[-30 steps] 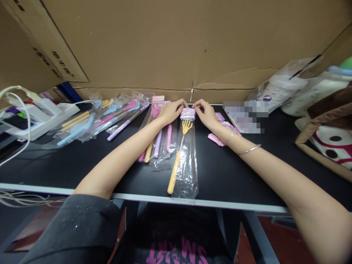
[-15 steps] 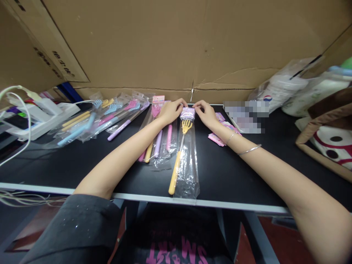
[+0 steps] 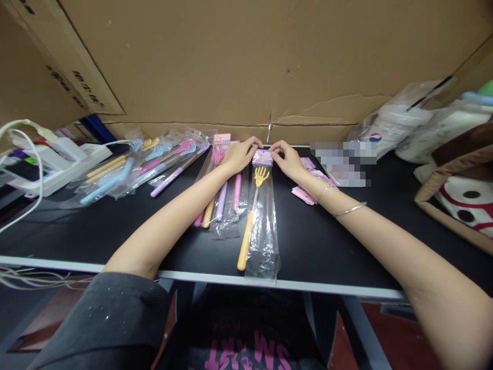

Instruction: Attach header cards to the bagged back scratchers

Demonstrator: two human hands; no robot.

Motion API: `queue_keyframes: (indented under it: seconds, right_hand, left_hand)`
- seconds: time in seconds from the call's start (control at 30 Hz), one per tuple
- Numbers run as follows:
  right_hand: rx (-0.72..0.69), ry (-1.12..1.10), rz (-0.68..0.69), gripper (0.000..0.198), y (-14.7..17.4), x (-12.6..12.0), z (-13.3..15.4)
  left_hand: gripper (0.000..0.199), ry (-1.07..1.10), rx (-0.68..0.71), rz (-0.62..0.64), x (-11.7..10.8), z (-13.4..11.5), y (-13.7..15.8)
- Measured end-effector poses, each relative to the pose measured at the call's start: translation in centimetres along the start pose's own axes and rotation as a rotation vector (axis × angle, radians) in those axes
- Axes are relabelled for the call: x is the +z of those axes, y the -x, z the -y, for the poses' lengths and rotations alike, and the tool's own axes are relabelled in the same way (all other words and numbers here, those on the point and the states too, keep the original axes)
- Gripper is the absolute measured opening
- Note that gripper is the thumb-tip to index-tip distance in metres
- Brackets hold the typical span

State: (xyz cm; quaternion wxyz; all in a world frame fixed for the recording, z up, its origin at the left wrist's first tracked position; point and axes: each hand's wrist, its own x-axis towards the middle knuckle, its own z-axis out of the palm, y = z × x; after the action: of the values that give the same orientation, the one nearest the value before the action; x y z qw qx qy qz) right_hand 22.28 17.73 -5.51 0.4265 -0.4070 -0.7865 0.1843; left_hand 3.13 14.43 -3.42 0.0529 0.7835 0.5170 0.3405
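Note:
A yellow back scratcher (image 3: 246,239) lies in a clear plastic bag (image 3: 265,226), its claw end pointing away from me. Across the top of the bag sits a purple header card (image 3: 262,157). My left hand (image 3: 241,154) is closed, fingertips pinching the card's left corner. At the right corner, my right hand (image 3: 288,159) pinches the card between thumb and fingers. Bagged pink, yellow and purple back scratchers (image 3: 221,200) lie partly beneath my left wrist. Several pink printed cards (image 3: 304,194) are spread by my right wrist, which hides part of them.
More bagged back scratchers (image 3: 154,159) lie fanned out at the left, beside a white power strip (image 3: 73,164) with cables. A cardboard wall (image 3: 246,67) rises behind the black table (image 3: 327,246). A bagged cup (image 3: 393,128) and a bag with brown handles (image 3: 462,195) stand at the right.
The header card and the bagged back scratcher have shifted very slightly away from me. Both hands keep their pinch at the card's corners.

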Motion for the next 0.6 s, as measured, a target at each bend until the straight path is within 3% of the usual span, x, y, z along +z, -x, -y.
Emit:
queue_keyframes:
  seconds: [0.2,0.6]
  right_hand:
    - [-0.044,0.030,-0.051,0.006,0.04,-0.15,0.16]
    - [-0.059,0.089,-0.066,0.007,0.28,-0.46,0.77]
  left_hand:
    - [0.037,-0.064,-0.028,0.060,-0.17,-0.25,0.02]
    - [0.038,-0.109,0.000,0.041,-0.22,-0.39,0.02]
